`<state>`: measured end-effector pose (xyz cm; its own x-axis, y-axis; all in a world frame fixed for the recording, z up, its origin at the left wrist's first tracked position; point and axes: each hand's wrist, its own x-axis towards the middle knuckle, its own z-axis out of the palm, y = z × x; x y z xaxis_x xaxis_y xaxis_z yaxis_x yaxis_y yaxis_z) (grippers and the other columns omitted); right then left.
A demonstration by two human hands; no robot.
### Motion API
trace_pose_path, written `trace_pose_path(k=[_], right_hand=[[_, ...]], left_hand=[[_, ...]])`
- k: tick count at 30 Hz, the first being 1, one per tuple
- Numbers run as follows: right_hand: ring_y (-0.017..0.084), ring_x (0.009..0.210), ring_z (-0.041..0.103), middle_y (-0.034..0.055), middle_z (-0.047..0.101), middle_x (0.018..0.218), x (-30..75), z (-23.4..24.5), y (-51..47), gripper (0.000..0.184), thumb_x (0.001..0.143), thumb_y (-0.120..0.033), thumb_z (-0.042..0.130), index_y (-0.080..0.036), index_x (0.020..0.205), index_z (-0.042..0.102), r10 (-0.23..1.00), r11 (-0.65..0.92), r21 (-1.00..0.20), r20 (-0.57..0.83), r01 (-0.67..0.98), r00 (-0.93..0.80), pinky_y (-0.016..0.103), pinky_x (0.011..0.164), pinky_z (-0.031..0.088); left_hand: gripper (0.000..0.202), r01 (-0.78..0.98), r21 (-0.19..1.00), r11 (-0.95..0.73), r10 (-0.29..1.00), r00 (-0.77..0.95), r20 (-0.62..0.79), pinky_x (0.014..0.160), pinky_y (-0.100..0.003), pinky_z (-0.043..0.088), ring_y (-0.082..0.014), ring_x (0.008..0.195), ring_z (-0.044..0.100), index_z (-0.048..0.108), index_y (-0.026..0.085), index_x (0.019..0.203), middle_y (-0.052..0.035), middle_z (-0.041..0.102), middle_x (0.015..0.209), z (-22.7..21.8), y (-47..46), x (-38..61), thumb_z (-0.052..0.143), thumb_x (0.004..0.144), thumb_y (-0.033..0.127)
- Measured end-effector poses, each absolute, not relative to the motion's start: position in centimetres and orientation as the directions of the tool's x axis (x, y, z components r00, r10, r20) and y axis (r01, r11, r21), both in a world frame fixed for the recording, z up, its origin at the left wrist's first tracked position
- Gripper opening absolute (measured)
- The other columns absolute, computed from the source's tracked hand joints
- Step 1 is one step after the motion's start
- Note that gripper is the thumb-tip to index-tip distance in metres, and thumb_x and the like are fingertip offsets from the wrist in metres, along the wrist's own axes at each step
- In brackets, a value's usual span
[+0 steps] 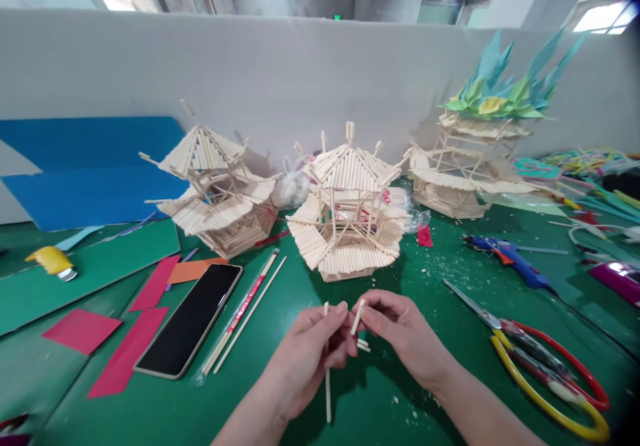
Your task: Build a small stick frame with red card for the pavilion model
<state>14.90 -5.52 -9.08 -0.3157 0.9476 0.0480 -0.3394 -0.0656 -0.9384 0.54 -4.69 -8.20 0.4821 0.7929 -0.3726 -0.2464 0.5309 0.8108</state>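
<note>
My left hand (pixel 315 346) is closed on a thin wooden chopstick (pixel 328 393), which stands nearly upright and runs below the fist. My right hand (pixel 395 329) pinches a short cut piece of chopstick (pixel 358 317) between thumb and fingers. The fingertips of both hands almost meet; whether they touch is hard to see. Just beneath them a few more short stick pieces (pixel 365 346) show, partly hidden by the fingers. Directly beyond the hands stands a small pavilion model (pixel 350 213) built of wooden sticks, with a pointed roof and a flared lower tier.
Two similar stick models (pixel 215 193) (pixel 455 173) stand left and right. Scissors (pixel 500 333) with red and yellow handles and a blue glue gun (pixel 515 263) lie at right. At left are a phone (pixel 193 319), packaged chopsticks (pixel 245 309), red paper (pixel 133 353) and a yellow cutter (pixel 53 261).
</note>
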Motion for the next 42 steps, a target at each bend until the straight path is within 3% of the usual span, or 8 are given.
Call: trace_pose_path(k=[6,17,34,39,42], right_hand=[[0.011,0.056,0.059,-0.0010,0.058,0.063,15.7,-9.2,-5.6,0.014,0.081,-0.025,0.054,-0.014,0.072,0.058,0.953,-0.068,-0.934,0.043,-0.351,-0.298,0.025,0.059,0.045],[0.009,0.055,0.051,-0.0031,0.055,0.058,17.3,-9.6,-5.6,0.017,0.076,-0.032,0.059,-0.015,0.075,0.059,0.981,-0.089,-0.965,-0.042,-0.247,-0.188,0.021,0.056,0.041],[0.011,0.053,0.058,-0.0034,0.055,0.058,17.4,-10.2,-5.1,0.019,0.078,-0.033,0.055,-0.015,0.073,0.056,0.966,-0.108,-0.969,-0.051,-0.220,-0.253,0.023,0.055,0.041],[0.011,0.053,0.058,-0.0031,0.056,0.057,16.8,-10.2,-4.8,0.019,0.080,-0.034,0.053,-0.016,0.073,0.056,0.964,-0.080,-0.989,-0.046,-0.122,-0.263,0.024,0.055,0.043],[0.011,0.061,0.058,-0.0015,0.059,0.066,17.1,-10.4,-4.8,0.017,0.079,-0.031,0.054,-0.017,0.085,0.059,0.978,-0.071,-0.996,-0.058,-0.059,-0.200,0.025,0.061,0.045]], left_hand=[[0.025,-0.304,0.751,0.586,0.768,0.505,-0.394,0.043,-0.021,0.015,-0.0021,0.035,0.029,0.060,0.010,0.064,-0.0012,0.053,0.050,-7.9,-4.7,1.5,0.052,0.078,0.029],[0.022,-0.227,0.768,0.598,0.733,0.541,-0.411,0.042,-0.020,0.013,-0.0012,0.036,0.029,0.057,0.011,0.062,0.0020,0.049,0.048,-8.6,-4.7,3.0,0.062,0.072,0.029],[0.021,-0.273,0.744,0.610,0.731,0.556,-0.396,0.042,-0.021,0.012,-0.0004,0.034,0.028,0.055,0.011,0.064,0.0022,0.051,0.050,-9.7,-4.3,3.3,0.060,0.074,0.029],[0.020,-0.286,0.739,0.610,0.736,0.552,-0.393,0.042,-0.021,0.013,0.0000,0.035,0.027,0.056,0.011,0.065,0.0018,0.052,0.053,-9.9,-4.3,2.8,0.060,0.074,0.029],[0.017,-0.307,0.742,0.597,0.751,0.539,-0.381,0.043,-0.021,0.014,-0.0002,0.035,0.028,0.057,0.011,0.066,0.0012,0.053,0.053,-9.9,-4.1,2.3,0.057,0.075,0.025]])
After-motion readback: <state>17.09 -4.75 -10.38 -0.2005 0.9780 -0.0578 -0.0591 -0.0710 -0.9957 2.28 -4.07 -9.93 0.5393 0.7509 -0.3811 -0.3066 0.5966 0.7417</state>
